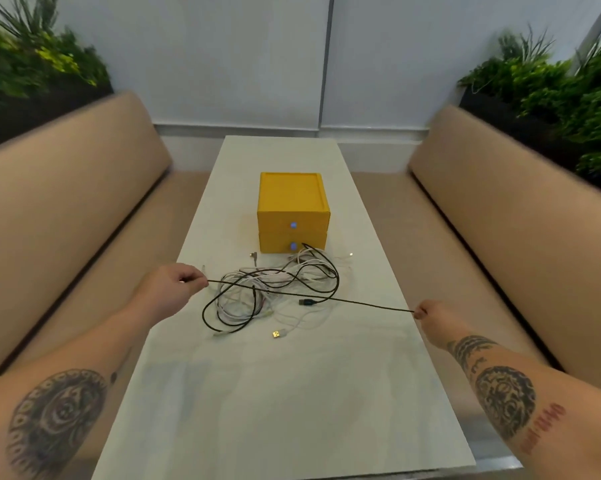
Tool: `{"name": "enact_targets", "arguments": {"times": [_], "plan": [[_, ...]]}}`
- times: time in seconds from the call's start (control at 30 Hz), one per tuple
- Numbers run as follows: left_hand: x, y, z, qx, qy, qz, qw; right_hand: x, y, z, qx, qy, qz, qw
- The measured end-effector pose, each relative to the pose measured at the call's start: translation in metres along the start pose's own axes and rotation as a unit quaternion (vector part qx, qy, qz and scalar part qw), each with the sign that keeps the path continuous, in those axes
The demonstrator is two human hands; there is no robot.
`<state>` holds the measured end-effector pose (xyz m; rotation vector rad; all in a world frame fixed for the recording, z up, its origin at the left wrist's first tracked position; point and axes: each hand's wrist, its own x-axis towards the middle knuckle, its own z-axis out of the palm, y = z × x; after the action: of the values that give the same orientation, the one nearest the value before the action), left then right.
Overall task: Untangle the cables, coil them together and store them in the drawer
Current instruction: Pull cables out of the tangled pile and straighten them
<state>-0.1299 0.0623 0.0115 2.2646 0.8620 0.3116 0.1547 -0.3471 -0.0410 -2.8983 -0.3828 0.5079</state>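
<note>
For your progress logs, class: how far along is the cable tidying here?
Nothing looks finished. In hand: the left hand and right hand pinch a black cable taut across the tangled pile. Left: untangling the rest, coiling, and storing in the yellow drawer unit, both drawers shut.

Your table looks smooth and faintly glossy. The yellow box is matt, the black cable matt, and the benches smooth, matt upholstery.

Drawer box was yellow, knobs blue. Black cable; white cables; plug gold. Table off-white. Benches tan. Plants green. Left forearm had black circular tattoo; right forearm black tattoos plus red lettering.
</note>
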Motion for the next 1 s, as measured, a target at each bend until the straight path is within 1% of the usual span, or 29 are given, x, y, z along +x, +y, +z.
{"name": "enact_targets", "arguments": {"times": [0.07,0.13,0.17,0.23,0.3,0.37,0.43,0.5,0.57,0.67,0.77,0.83,0.9,1.0], "plan": [[-0.007,0.001,0.004,0.016,-0.03,0.028,0.999,-0.003,-0.014,0.01,-0.065,-0.017,0.004,0.998],[-0.009,0.003,0.012,0.03,-0.051,0.051,0.997,-0.017,-0.047,0.015,-0.076,-0.026,-0.041,0.996],[-0.01,0.006,0.016,0.041,-0.057,0.064,0.995,-0.028,-0.069,0.016,-0.066,-0.015,-0.085,0.994],[-0.013,0.017,0.023,0.05,-0.063,0.093,0.992,-0.05,-0.116,0.022,0.002,0.01,-0.184,0.983],[-0.017,0.03,0.027,0.046,-0.069,0.119,0.989,-0.072,-0.162,0.028,0.052,-0.008,-0.266,0.963],[-0.019,0.036,0.028,0.035,-0.067,0.141,0.987,-0.09,-0.2,0.037,0.057,-0.018,-0.304,0.951],[-0.018,0.031,0.026,0.008,-0.063,0.139,0.988,-0.101,-0.216,0.042,0.053,-0.004,-0.329,0.943],[-0.016,0.018,0.019,-0.008,-0.061,0.125,0.99,-0.105,-0.212,0.047,0.076,-0.021,-0.325,0.943],[-0.02,0.004,0.013,0.003,-0.075,0.119,0.99,-0.106,-0.201,0.05,0.106,-0.033,-0.326,0.939],[-0.028,-0.022,0.007,0.002,-0.084,0.082,0.993,-0.101,-0.178,0.051,0.081,-0.028,-0.321,0.943],[-0.037,-0.051,0.002,-0.006,-0.097,0.027,0.995,-0.09,-0.15,0.055,0.058,-0.009,-0.288,0.956],[-0.044,-0.065,0.001,0.012,-0.113,0.003,0.994,-0.084,-0.134,0.061,0.051,-0.012,-0.265,0.963],[-0.05,-0.073,0.003,0.044,-0.112,-0.009,0.993,-0.081,-0.124,0.07,0.053,-0.016,-0.246,0.968],[-0.054,-0.09,0.007,0.081,-0.111,-0.037,0.99,-0.081,-0.117,0.082,0.038,-0.002,-0.229,0.973]]}}
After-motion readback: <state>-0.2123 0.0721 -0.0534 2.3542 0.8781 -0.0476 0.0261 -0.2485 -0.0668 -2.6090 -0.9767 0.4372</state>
